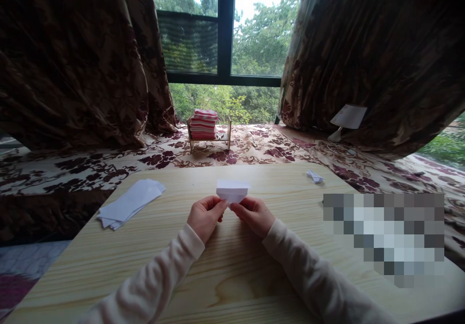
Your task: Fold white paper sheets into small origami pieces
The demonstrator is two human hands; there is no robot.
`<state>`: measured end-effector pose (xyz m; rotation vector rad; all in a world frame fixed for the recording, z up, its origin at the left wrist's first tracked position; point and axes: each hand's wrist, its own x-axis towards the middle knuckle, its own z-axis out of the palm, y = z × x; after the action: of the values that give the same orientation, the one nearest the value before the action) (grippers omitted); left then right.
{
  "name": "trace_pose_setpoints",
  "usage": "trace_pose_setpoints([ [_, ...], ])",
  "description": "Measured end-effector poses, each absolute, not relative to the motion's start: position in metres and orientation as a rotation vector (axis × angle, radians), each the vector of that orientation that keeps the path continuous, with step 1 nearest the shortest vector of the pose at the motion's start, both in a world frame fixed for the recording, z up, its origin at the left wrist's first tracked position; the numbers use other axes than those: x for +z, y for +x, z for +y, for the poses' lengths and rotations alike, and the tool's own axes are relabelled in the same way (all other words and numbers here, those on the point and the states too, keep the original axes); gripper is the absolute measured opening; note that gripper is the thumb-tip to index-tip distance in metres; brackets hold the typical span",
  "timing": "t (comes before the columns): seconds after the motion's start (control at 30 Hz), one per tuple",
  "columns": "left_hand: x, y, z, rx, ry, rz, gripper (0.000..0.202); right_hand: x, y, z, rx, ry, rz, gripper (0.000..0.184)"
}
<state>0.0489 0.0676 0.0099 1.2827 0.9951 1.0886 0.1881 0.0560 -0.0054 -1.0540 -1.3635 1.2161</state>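
Between my two hands is a small piece of folded white paper (233,191), held up just above the table. My left hand (208,215) pinches its lower left corner between thumb and fingers. On the lower right corner, my right hand (255,213) grips it the same way. The lower edge of the paper narrows toward my thumbs, and a crease runs across it. Some fingertips are hidden behind the sheet.
A fanned stack of white paper strips (132,203) lies on the wooden table (174,280) at left. Small folded paper (314,177) sits at the far right. Beyond the table stand a little rack with folded pink cloths (204,124) and a white lamp (348,116). A blurred patch covers the right side.
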Motion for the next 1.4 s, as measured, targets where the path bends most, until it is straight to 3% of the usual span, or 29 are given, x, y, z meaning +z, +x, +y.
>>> trace_pose_setpoints([
  [0.23,0.004,0.055,0.066,1.131,1.246,1.075,0.027,-0.004,0.184,0.055,1.095,-1.052,-1.435,0.034],
  [0.63,0.013,0.019,0.096,1.450,0.833,1.175,0.022,-0.001,0.188,0.046,1.211,-1.106,-1.384,0.030],
  [0.83,0.016,0.026,0.066,1.165,1.205,1.004,0.035,0.001,0.188,0.047,1.316,-1.116,-1.416,0.029],
  [0.97,0.017,0.031,0.053,1.013,1.315,0.990,0.021,0.002,0.195,0.046,1.157,-1.193,-1.434,0.024],
  [1.1,0.022,0.021,0.044,0.647,1.577,1.005,0.012,0.003,0.200,0.038,0.963,-1.166,-1.571,0.047],
  [1.23,0.019,0.014,0.037,0.558,1.857,1.221,0.043,0.000,0.192,0.031,0.759,-1.190,-1.882,0.005],
  [1.3,0.013,0.011,0.033,0.713,2.108,1.326,0.053,-0.002,0.188,0.029,0.621,-1.252,-1.979,0.007],
  [1.4,0.002,0.007,0.023,1.054,2.539,1.267,0.038,-0.004,0.188,0.028,0.516,-1.352,-2.033,0.003],
])
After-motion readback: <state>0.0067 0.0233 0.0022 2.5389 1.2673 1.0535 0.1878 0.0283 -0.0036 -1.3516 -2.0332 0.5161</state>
